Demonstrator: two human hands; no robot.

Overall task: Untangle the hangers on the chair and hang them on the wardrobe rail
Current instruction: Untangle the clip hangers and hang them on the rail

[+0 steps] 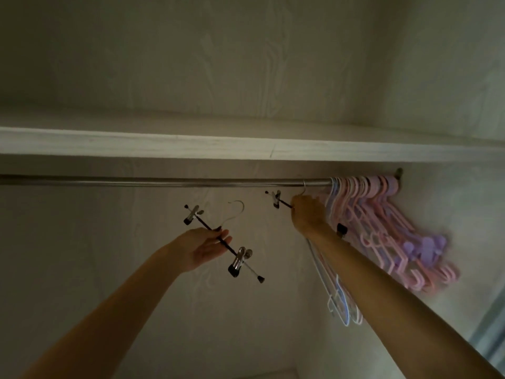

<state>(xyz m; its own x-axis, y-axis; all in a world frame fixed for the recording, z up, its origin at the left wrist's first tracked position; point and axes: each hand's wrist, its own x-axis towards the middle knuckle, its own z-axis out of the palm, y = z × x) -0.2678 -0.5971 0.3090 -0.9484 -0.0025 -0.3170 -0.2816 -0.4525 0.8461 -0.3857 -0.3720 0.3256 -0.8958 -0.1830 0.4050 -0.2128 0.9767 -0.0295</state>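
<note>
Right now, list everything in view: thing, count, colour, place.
wardrobe rail: one, silver, running under the shelf.
shelf: one, pale wood, above the rail.
plastic hangers: a bunch, pink, purple and some white-blue, packed at the rail's right end.
hooked clip hanger: one, metal with black bar, hook on the rail beside the bunch.
free clip hanger: one, same kind, below the rail, not hung.
right hand: holds the hooked clip hanger.
left hand: holds the free clip hanger's bar.

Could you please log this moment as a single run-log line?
right hand: hooking clip hanger onto rail | left hand: holding second clip hanger, unhung | pink hangers: already on rail
</note>
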